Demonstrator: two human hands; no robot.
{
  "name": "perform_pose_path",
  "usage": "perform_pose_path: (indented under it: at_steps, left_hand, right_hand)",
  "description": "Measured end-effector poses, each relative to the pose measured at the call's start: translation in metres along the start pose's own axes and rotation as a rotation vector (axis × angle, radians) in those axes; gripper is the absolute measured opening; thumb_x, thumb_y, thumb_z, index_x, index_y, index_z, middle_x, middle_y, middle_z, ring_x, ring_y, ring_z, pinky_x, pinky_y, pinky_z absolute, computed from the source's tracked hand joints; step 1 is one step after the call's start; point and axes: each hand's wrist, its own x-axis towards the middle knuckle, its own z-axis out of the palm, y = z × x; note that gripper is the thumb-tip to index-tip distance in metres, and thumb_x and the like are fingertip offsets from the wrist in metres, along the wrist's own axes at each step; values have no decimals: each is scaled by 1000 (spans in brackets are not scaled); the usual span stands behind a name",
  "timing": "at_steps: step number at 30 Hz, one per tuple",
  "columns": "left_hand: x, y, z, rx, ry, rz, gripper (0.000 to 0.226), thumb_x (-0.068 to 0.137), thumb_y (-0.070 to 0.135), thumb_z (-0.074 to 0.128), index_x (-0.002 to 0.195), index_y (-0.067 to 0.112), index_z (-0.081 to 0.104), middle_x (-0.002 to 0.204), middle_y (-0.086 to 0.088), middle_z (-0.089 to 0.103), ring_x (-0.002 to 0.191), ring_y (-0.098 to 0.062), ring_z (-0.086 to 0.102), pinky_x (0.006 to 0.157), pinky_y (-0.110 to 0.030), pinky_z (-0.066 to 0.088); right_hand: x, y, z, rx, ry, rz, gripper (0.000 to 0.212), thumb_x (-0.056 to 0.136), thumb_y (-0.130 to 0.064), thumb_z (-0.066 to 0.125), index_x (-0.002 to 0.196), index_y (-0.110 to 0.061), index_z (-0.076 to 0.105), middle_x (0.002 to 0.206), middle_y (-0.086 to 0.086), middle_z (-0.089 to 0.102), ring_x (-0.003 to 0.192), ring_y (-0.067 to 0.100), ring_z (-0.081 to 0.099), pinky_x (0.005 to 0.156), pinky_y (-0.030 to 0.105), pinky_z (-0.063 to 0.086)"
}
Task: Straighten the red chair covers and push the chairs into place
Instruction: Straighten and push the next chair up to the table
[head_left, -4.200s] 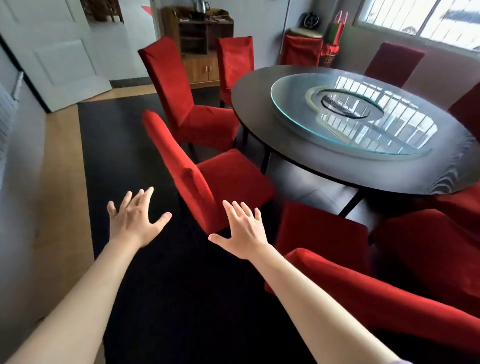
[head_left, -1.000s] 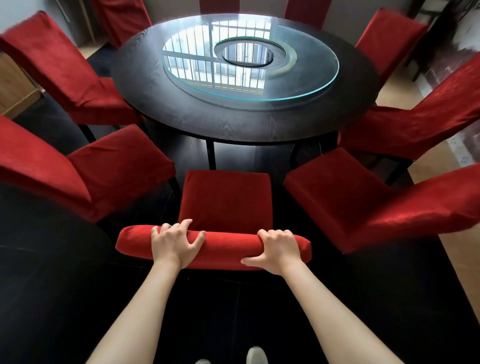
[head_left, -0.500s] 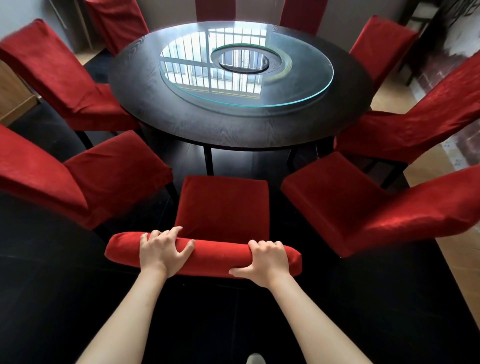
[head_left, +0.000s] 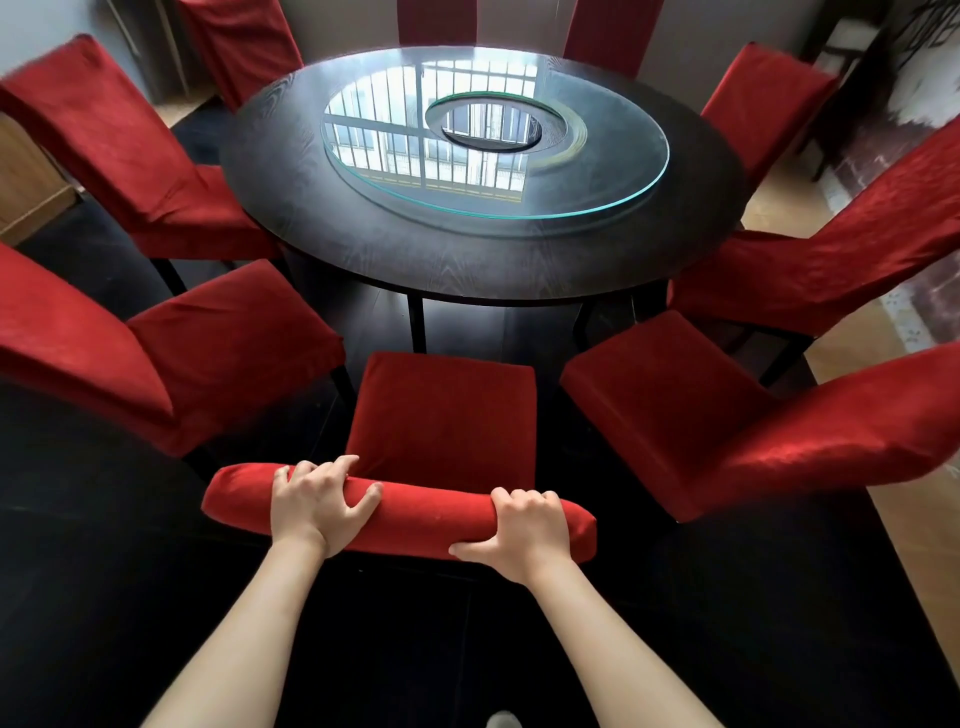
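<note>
Change: since half a second ago the gripped chair sits a little lower and further left in view and the table looms closer; both hands keep the same hold on the backrest top
Centre chair (head_left: 441, 415): directly in front of the person, facing the round table (head_left: 467, 260); its seat front edge lies near the table's rim but is not under it, with dark floor showing between
Chair cover: deep red, velvety cloth drawn smooth over the square seat; over the backrest top it forms a rounded padded roll running left to right, with a slight crease at the right end
Left hand (head_left: 317, 506): laid over the left part of the backrest top, fingers curled over the far side, thumb spread to the right along the cloth, gripping it
Right hand (head_left: 524, 532): clasps the right part of the backrest top, knuckles up, fingers wrapped over the roll, thumb stretched left along the near face
Left neighbour chair (head_left: 208, 353): red cover, angled toward the table, just beside the centre chair
Right neighbour chair (head_left: 701, 415): red cover, angled in from the right, seat corner near the centre seat
Other chairs: more red-covered ones ring the far side of the table
Glass turntable (head_left: 571, 171): round, on the dark tabletop, mirroring a barred window
Floor: black carpet (head_left: 104, 597) under the chairs; wood boards at the right edge
</note>
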Motion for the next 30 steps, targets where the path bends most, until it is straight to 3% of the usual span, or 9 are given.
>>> perform_pose_path:
  at_steps: [17, 21, 25, 30]
  left_hand:
    - [-2, 0, -2, 43, -11, 0, 90, 68, 75, 10, 133, 31, 53, 112, 8, 68, 112, -18, 54, 104, -43, 29]
    - [-2, 1, -3, 45, -49, -2, 73, 81, 72, 29, 139, 30, 47, 118, 6, 66, 117, -19, 52, 109, -46, 24]
    - [-4, 1, -6, -13, -40, -5, 77, 85, 69, 40, 147, 23, 34, 124, 2, 62, 124, -15, 50, 117, -48, 13]
    - [-8, -14, -25, -35, 69, -61, 85, 82, 67, 52, 149, 20, 30, 142, -3, 50, 139, -22, 35, 116, -51, 12]
  right_hand:
    - [-2, -1, 0, -14, -10, 12, 85, 60, -92, 41, 96, -16, 57, 91, -1, 65, 82, 20, 61, 80, 33, 39]
    - [-1, 0, -2, -25, -32, 1, 87, 60, -92, 39, 101, -18, 56, 96, -1, 64, 87, 21, 60, 81, 33, 38]
    - [1, 2, -6, -1, -58, -37, 94, 61, -92, 38, 118, -20, 54, 112, 0, 62, 101, 22, 58, 91, 38, 39]
    - [15, -8, -13, 86, -67, -131, 109, 64, -87, 47, 149, -21, 28, 151, 4, 37, 137, 22, 35, 113, 46, 24]
